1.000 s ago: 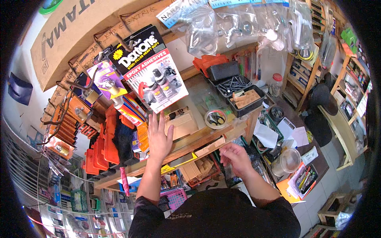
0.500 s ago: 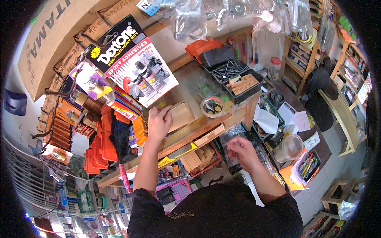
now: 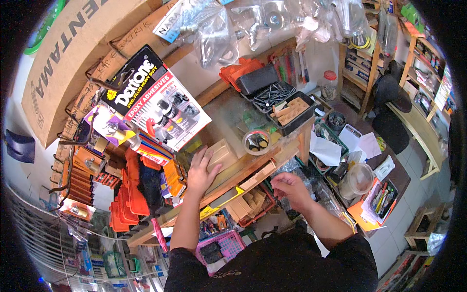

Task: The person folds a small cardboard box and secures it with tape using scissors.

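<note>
My left hand lies at the left side of a flat tan box on the glass-topped counter. Its fingers are stretched out and the thumb is apart, near the box's front corner; a firm grip on it does not show. Off the counter's front edge, my right hand hangs in the air with fingers curled together. Whether anything small is between them is hidden. A round clear tub with dark-handled scissors inside stands right of the box.
A black tray holds brown pieces, beside an open black case of dark bolts or nails. Carded adhesive packs hang on hooks at left, above orange cases. Plastic bags hang overhead. A pink basket is below the counter.
My left hand has come down from above the tan box to rest flatter beside it. My right hand's fingers have drawn closer together. The whole view has shifted slightly.
</note>
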Available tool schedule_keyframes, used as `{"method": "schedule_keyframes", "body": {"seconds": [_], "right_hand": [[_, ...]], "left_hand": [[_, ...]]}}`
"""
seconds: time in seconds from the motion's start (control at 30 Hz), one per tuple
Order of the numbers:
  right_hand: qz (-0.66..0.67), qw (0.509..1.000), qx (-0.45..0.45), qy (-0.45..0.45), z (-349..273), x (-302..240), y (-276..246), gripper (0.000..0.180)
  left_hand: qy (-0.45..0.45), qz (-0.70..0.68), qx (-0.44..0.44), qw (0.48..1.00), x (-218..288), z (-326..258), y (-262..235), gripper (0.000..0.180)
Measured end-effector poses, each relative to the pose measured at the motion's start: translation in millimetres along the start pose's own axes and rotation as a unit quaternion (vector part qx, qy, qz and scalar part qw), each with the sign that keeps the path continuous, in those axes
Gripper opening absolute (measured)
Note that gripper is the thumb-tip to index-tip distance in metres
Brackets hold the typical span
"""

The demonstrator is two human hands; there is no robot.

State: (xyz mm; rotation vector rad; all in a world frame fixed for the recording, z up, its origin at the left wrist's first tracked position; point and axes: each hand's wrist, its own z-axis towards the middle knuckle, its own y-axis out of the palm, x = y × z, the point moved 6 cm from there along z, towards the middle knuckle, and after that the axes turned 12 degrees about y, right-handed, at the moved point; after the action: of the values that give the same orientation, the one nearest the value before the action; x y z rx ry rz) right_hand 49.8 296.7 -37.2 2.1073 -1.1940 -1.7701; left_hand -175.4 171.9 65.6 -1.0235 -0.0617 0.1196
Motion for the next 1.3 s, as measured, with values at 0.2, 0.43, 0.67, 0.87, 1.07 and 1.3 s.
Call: {"method": "schedule_keyframes", "body": {"seconds": [0.2,0.43,0.67,0.87,1.07,1.3], "right_hand": [[0.005,1.000,0.012,-0.019,1.6,-14.1,7.3,0.010],[-0.012,0.998,0.041,-0.043,-0.4,-24.4,0.3,0.007],[-0.297,0.885,0.028,-0.359,-42.1,-91.2,58.1,0.012],[-0.362,0.858,-0.048,-0.360,-42.5,-87.7,94.7,0.011],[-0.434,0.821,-0.075,-0.364,-47.1,-64.1,122.4,0.011],[-0.473,0.818,-0.081,-0.317,-39.8,-57.1,133.9,0.008]], "left_hand": [[-0.057,-0.047,0.044,0.996,-22.9,-8.3,0.8,0.050],[-0.221,-0.297,0.159,0.915,-34.6,-8.1,-6.3,0.042],[-0.300,-0.724,0.173,0.597,5.7,-20.5,16.6,0.051],[-0.364,-0.809,0.084,0.454,63.0,-47.0,38.9,0.065],[-0.353,-0.830,0.101,0.420,94.1,-63.0,38.5,0.064],[-0.323,-0.834,0.155,0.419,94.3,-84.1,42.0,0.072]]}}
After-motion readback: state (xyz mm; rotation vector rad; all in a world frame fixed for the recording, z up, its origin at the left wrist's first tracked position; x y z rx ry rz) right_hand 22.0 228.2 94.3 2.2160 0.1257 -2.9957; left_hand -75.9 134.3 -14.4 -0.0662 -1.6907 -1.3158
